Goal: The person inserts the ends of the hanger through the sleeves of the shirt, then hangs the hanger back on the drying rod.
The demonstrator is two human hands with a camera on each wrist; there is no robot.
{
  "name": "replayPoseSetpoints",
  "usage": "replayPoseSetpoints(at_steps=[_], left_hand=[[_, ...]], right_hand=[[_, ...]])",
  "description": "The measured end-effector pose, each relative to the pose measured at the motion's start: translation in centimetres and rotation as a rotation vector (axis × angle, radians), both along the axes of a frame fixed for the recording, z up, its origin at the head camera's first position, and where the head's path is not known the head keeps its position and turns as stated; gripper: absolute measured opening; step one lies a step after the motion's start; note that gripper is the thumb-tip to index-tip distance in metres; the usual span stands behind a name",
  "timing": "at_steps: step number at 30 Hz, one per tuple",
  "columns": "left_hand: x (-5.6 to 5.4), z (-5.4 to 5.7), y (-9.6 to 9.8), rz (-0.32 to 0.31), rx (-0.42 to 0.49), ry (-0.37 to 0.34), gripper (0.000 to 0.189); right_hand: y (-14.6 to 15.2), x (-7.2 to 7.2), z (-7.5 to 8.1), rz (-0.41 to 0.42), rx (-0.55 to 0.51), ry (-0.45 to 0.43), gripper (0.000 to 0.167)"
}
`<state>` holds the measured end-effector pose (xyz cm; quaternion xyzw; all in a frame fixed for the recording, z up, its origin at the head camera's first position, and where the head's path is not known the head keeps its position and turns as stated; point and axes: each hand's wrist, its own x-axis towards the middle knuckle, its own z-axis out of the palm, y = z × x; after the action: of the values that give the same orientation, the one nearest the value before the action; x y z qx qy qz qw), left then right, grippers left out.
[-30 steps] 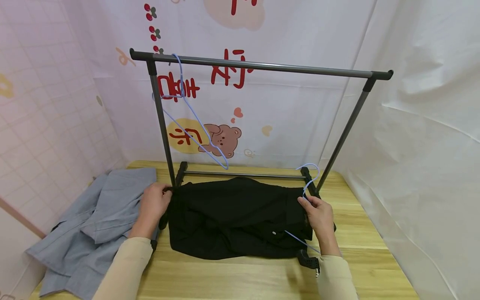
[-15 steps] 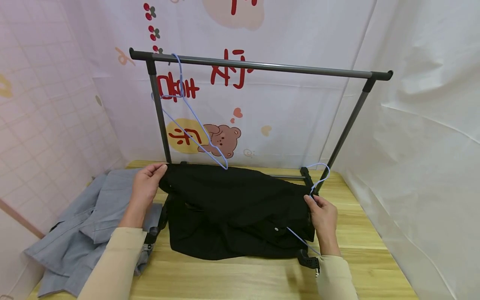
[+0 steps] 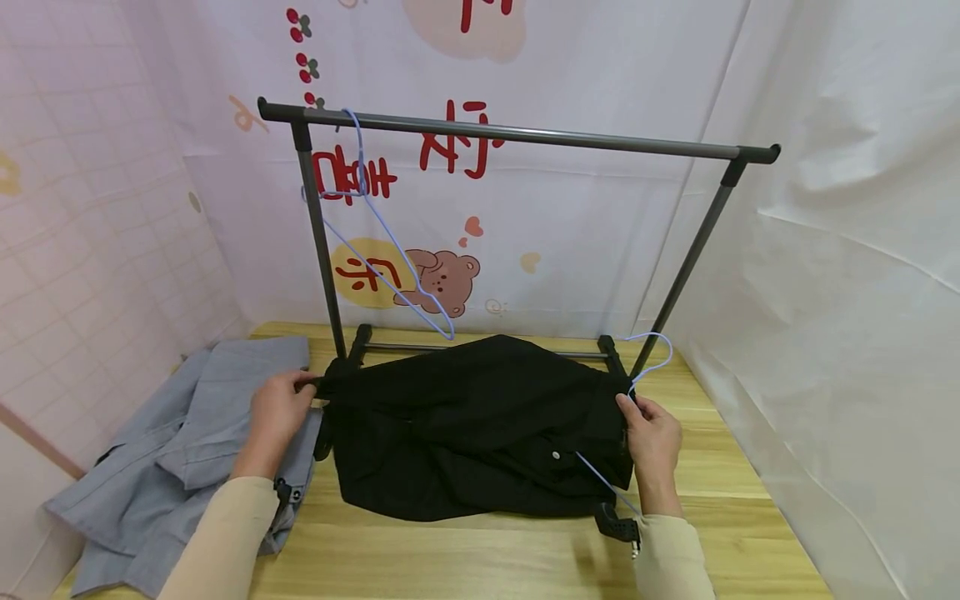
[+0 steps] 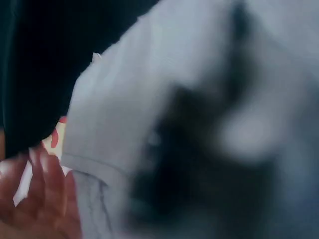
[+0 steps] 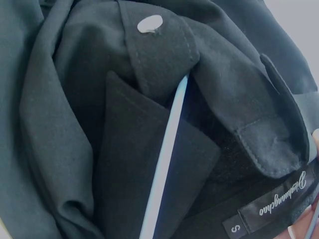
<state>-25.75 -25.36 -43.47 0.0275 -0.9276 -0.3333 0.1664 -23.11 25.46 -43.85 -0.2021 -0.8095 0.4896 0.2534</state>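
Note:
A black garment (image 3: 465, 417) with a white button (image 5: 150, 23) and a sewn label (image 5: 279, 200) lies spread sideways on the wooden table. My left hand (image 3: 281, 408) pinches its left end. At the opposite end, my right hand (image 3: 654, 437) grips a light blue wire clothes hanger (image 3: 658, 336) just below the hook, together with the garment's labelled edge. A straight length of the hanger (image 5: 163, 167) emerges from under a fold and runs toward my right wrist; the rest is hidden in the black cloth.
A grey-black clothes rack (image 3: 495, 132) stands behind the garment. Another blue hanger (image 3: 390, 233) hangs from its bar at the left. A grey-blue garment (image 3: 180, 442) lies crumpled at the table's left, partly under my left arm. White curtains (image 3: 840, 275) surround the table (image 3: 420, 558).
My left hand has lifted the garment's left end, then lowered it again and drawn it a little left. My right hand has shifted slightly right with the hanger's hook.

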Motion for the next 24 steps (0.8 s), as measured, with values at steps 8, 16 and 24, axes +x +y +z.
replayPoseSetpoints(at_steps=[8,16,24], left_hand=[[-0.1,3.4,0.4,0.208,0.595,0.115,0.029],[-0.6,6.9,-0.4,-0.159,1.115,-0.013,0.017],[-1.5,10.0,-2.2,-0.182,0.221,-0.061,0.046]], right_hand=[[-0.1,0.2,0.1,-0.033,-0.003,-0.011,0.043],[0.2,0.4,0.1,-0.07,-0.047,0.008,0.043],[0.6,0.5,0.0,-0.104,-0.084,0.001,0.044]])
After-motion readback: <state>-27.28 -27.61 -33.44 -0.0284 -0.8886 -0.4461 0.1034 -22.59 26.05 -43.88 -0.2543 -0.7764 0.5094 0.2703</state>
